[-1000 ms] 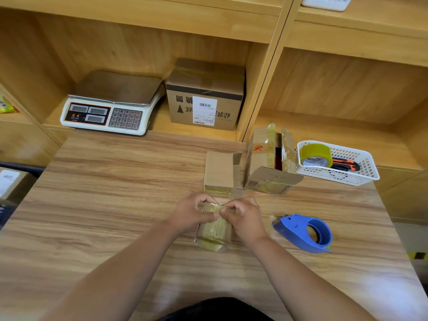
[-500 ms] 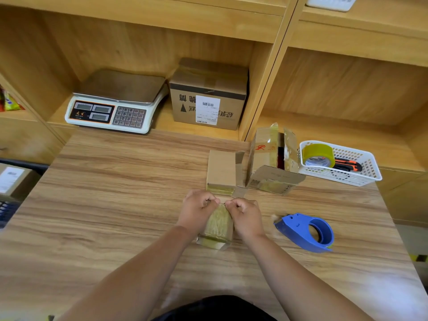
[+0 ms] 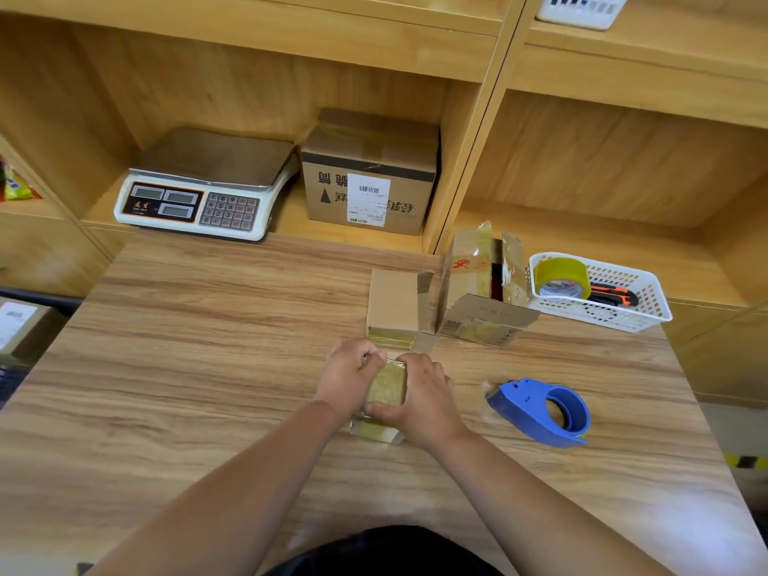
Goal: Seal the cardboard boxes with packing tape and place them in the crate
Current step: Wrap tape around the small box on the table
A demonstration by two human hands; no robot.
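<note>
Box [image 3: 376, 432] lying on table [image 3: 208, 367]: I am clasping it with left hand [image 3: 351, 376] and right hand [image 3: 419, 394], fingers curling round its taped sides. I am judging firm, even strokes along the tape [image 3: 388, 386] will be bonding it down best.

1. Left hand [image 3: 349, 380], centre of frame: bare. Broad back and a rounded row of knuckles. Nails too small to tell.
2. Right hand [image 3: 426, 394], just right of it: bare. Knuckle ridge and thumb show, back of hand smooth.
3. Left forearm [image 3: 232, 484], lower left: bare along its whole visible length, widening from the wrist to the bottom edge of the frame.
4. Right forearm [image 3: 540, 505], lower right: likewise bare, thickening towards the bottom right corner.
5. Dark garment [image 3: 386, 550], bottom centre, between the forearms: black or near-black fabric, matte, with a rounded upper outline. Cut and type cannot be told.
</note>
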